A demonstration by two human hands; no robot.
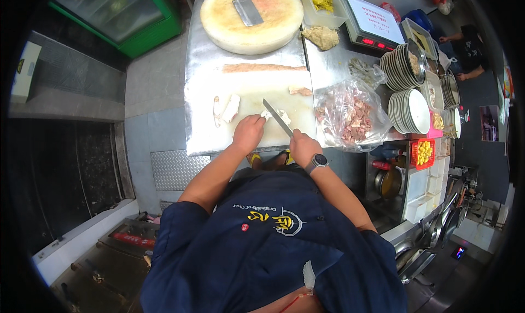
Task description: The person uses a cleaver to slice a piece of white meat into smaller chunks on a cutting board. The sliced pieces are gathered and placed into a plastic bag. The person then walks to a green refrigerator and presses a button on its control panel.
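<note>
My right hand (302, 146) grips the handle of a kitchen knife (278, 117), whose blade slants up and left over a white cutting board (246, 138). Bent fingers of my left hand (249, 133) hold a small whitish piece of meat or fat (265, 115) beside the blade. Another pale scrap (283, 116) lies just past the knife. To the left on the board rest a white fatty piece (231, 108) and a thin strip (216, 112). A pinkish piece of meat (300, 91) sits near the right edge. Along the far side stretches a long brownish strip (262, 68).
Behind the board stands a thick round chopping block (213, 15) bearing a cleaver (247, 11). A plastic bag of cut meat (356, 118) lies at the right, near a digital scale (375, 23), a crumpled cloth (320, 37) and stacked plates (410, 111). Another person (471, 50) is at far right.
</note>
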